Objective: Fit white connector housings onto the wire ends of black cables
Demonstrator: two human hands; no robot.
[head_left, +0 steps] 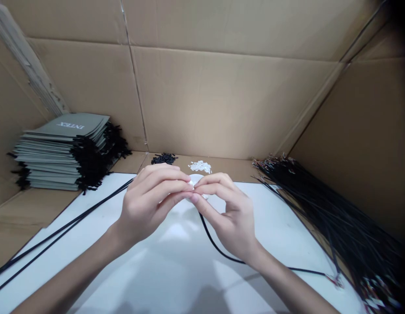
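My left hand point(153, 198) and my right hand point(226, 209) meet at the fingertips above the middle of the white table point(169, 270). Both are closed in a pinch on a small white piece point(191, 185), mostly hidden by the fingers. A black cable point(210, 238) runs from below the fingertips, passes under my right wrist and ends in bare coloured wires point(335, 281) at the right. Partly covered by my fingers, a round white dish point(196, 178) sits behind them.
Grey INTEX-marked sheets point(68, 126) with black ties are stacked at the left. Small black pieces point(164, 158) and white pieces point(200, 166) lie at the back. Many black cables point(320, 209) fill the right side; others point(81, 216) cross the left. Cardboard walls point(222, 100) surround the table.
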